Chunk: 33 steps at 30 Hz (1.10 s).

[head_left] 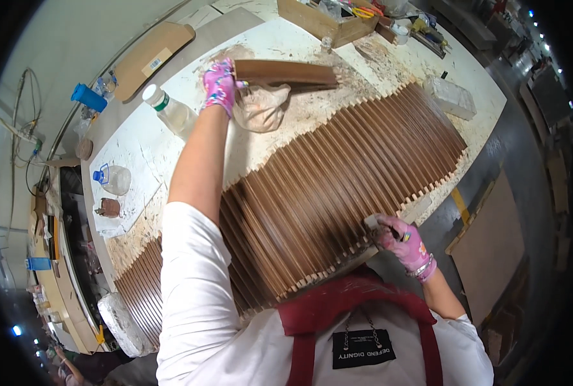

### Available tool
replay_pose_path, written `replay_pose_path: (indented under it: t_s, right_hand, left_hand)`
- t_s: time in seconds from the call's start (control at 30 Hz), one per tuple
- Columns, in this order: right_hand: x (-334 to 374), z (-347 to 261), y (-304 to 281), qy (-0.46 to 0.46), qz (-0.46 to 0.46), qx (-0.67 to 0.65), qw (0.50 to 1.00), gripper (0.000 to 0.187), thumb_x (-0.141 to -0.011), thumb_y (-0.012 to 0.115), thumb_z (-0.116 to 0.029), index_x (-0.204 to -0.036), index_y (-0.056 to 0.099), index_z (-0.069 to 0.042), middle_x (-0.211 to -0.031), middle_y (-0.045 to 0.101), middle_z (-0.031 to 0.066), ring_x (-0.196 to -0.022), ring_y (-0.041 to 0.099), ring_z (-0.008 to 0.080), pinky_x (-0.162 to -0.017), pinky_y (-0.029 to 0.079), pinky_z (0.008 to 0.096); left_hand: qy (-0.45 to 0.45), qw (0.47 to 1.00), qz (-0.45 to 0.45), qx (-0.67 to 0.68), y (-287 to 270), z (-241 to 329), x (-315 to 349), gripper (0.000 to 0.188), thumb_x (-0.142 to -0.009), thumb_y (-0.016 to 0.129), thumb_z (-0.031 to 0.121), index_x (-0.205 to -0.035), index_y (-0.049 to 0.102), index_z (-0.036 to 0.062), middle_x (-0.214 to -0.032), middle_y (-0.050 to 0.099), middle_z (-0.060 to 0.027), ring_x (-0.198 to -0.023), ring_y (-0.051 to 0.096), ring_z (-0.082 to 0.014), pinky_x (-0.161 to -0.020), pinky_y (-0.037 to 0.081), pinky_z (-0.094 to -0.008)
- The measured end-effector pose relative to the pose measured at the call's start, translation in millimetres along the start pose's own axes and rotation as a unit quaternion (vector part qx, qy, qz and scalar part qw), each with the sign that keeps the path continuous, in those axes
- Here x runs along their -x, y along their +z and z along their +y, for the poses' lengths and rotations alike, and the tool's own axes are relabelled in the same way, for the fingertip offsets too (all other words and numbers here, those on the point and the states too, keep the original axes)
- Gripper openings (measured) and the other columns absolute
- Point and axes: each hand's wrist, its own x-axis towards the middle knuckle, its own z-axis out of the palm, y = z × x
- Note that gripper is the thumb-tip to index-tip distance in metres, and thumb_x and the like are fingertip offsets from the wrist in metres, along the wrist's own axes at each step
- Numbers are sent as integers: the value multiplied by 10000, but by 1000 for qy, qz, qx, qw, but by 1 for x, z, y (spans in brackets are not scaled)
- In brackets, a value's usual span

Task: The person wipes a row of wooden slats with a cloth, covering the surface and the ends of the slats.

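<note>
My left hand [219, 85], in a pink and purple flowered glove, reaches to the far side of the table. Its fingers close around the left end of a brown wooden slat [289, 72]. Just below lies a crumpled pale cloth or bag [262, 109]. My right hand [405, 244], gloved in pink, is closed at the near edge of a long row of brown slats [338, 174]. A small pale piece [371, 222] shows at its fingertips; what the fingers grip is mostly hidden. The slats lie side by side, with pale pegs at their ends.
A white-capped bottle [164, 106] stands left of my left arm, with a clear jug [114, 179] and a brown cup [108, 207] nearer. Wrapped white blocks [452, 98] lie by the slats' ends. A wooden box [328, 22] holds tools. Boards [489, 238] lean at right.
</note>
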Motion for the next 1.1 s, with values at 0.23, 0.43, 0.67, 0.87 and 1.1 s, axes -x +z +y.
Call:
replay_pose_path:
  t_s: [0.23,0.43,0.67,0.87,1.1]
  right_hand:
    - [6,2,7,69,-27,-53,996,581,-860,740,-277,-1339,550,-9,-1093,596,29,-961,550,106,-869,454,260]
    - [-22,-15,-18,19,28,-27,999,585,-868,730,-301,-1336,554,3,-1305,588,115,-1128,571,176,-970,464,328]
    - [-73,-37,-28,-57,12,60,996,519,-858,719,-232,-1284,588,34,-1289,620,121,-1172,577,196,-1029,425,323]
    - [-98,-16,-116,-42,190,-141,971,549,-920,687,-224,-1361,484,32,-1183,648,81,-1014,633,156,-885,501,278]
    - [-145,-67,-34,-209,-99,249,941,521,-916,649,-379,-1320,578,-59,-1250,644,108,-1118,611,245,-971,477,350]
  left_hand:
    - [221,910,61,-345,-15,-4,4,461,-968,586,239,-1358,520,2,-1269,612,-209,-1134,625,-310,-1013,461,-334]
    - [69,883,-239,-397,-54,-17,145,444,-992,561,311,-1373,541,85,-1269,639,-122,-1096,631,-261,-966,494,-363]
    - [14,991,-61,-119,-127,-29,191,444,-1024,527,248,-1422,482,56,-1356,558,-140,-1234,532,-244,-1026,451,-344]
    - [281,828,-140,-464,-130,-12,295,451,-1018,461,416,-1245,602,53,-1127,668,-189,-1064,646,-313,-974,506,-444]
    - [264,765,-214,-547,-28,-62,401,829,-698,790,389,-1389,480,53,-1464,437,-155,-1398,355,-348,-1162,275,-481]
